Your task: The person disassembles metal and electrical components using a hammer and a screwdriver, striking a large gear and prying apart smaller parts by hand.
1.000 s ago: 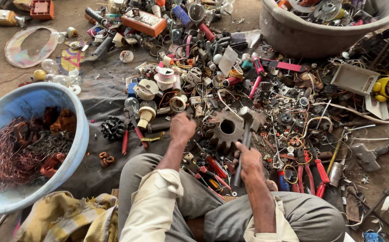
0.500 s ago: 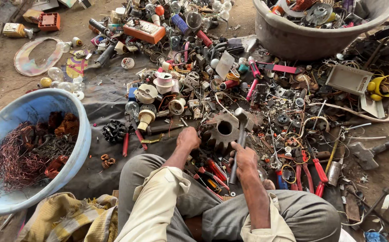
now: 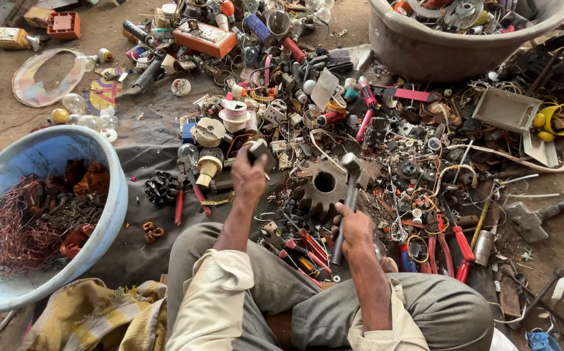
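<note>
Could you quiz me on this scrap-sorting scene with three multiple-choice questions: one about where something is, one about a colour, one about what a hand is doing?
1. Where does the basin holding copper wire sit?
A. to the person's left
B. to the person's right
C. on the person's lap

2. What colour is that basin?
A. red
B. blue
C. black

3. What is the right hand doing?
A. resting flat and empty
B. gripping a hammer handle
C. holding a bulb

Answers:
1 A, it stands at the left edge of the head view, beside the left knee.
2 B, its rim and wall are light blue.
3 B, the fingers wrap the handle, the hammer head over the rusty gear.
</note>
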